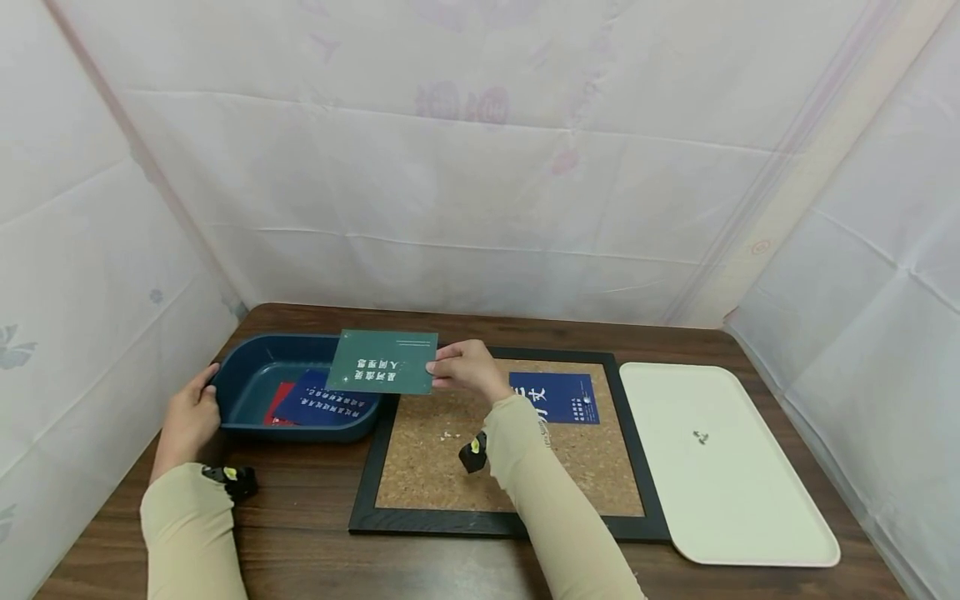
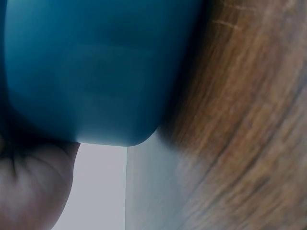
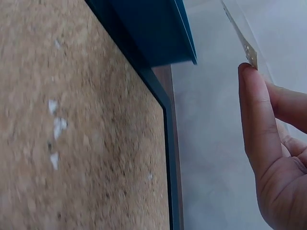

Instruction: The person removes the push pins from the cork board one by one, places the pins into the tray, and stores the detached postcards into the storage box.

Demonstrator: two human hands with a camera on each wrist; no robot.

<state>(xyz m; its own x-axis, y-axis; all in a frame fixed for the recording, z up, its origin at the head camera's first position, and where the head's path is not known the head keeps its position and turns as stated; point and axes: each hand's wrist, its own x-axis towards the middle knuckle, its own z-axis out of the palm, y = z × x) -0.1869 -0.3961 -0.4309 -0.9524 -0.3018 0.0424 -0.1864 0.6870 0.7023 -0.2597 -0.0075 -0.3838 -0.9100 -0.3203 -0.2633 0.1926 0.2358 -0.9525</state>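
Note:
My right hand [image 1: 471, 368] pinches the edge of a green card [image 1: 382, 358] with white writing, above the right end of a dark blue tray [image 1: 246, 385]. Seen nearly edge-on in the right wrist view, the card [image 3: 243, 40] sits between thumb and fingertips. At the tray's left end, my left hand [image 1: 190, 417] grips the rim. The left wrist view shows the tray's outer wall [image 2: 100, 72] with part of that hand [image 2: 36, 187] beside it. Inside the tray lie a blue card [image 1: 318, 402] and a red card [image 1: 277, 407], partly covered.
Right of the tray lies a black-framed corkboard [image 1: 435, 467], a blue card [image 1: 573, 396] on its upper right, partly hidden by my sleeve. White specks [image 3: 58, 127] mark the cork. A cream tray [image 1: 742, 492] holds some small pins [image 1: 701, 437]. White sheeting [image 1: 465, 192] surrounds the wooden table [image 1: 300, 517].

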